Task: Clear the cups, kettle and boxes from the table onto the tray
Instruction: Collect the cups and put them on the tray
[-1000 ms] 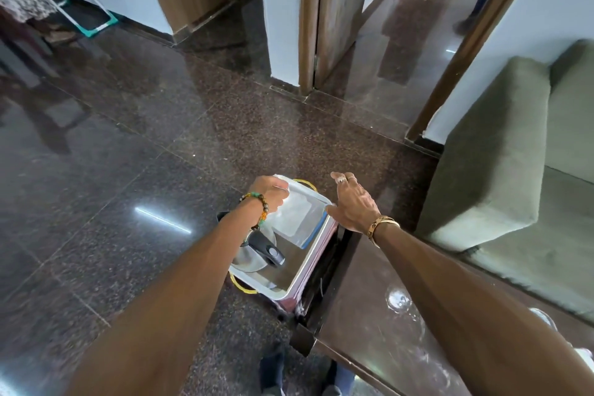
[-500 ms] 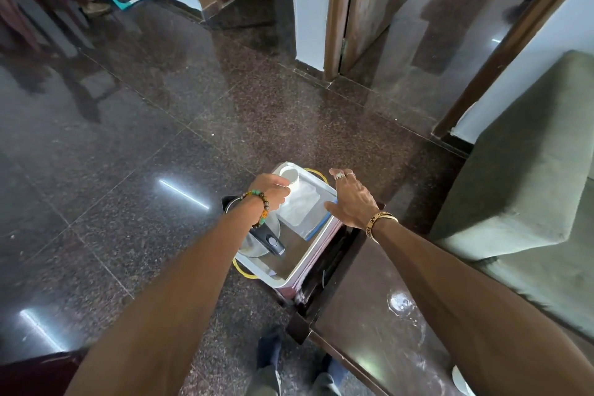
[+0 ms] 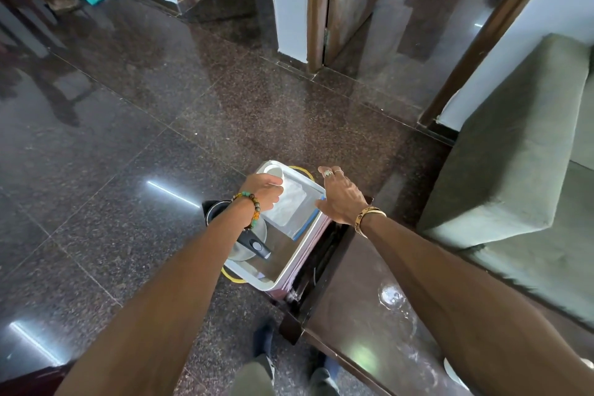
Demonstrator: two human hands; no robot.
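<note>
A metal tray (image 3: 283, 281) with yellow handles sits past the far end of the dark glossy table (image 3: 353, 315). In it stand a steel kettle (image 3: 247, 247) with a black handle, a flat white box (image 3: 289, 206) with a blue edge, and a white cup (image 3: 275, 172) in the far corner. My left hand (image 3: 262, 191) is curled around the near side of the cup. My right hand (image 3: 340, 198) rests with spread fingers on the tray's right rim, its thumb touching the box's blue edge.
A green sofa (image 3: 514, 154) stands close along the table's right side. A white object (image 3: 451, 371) shows at the table's near edge beside my right arm. Polished dark floor lies to the left; a door frame (image 3: 316, 10) stands ahead. My feet are below.
The view has tilted and shifted, and the white cup now shows beyond my left fingers. Both hands stay at the tray in almost the same places.
</note>
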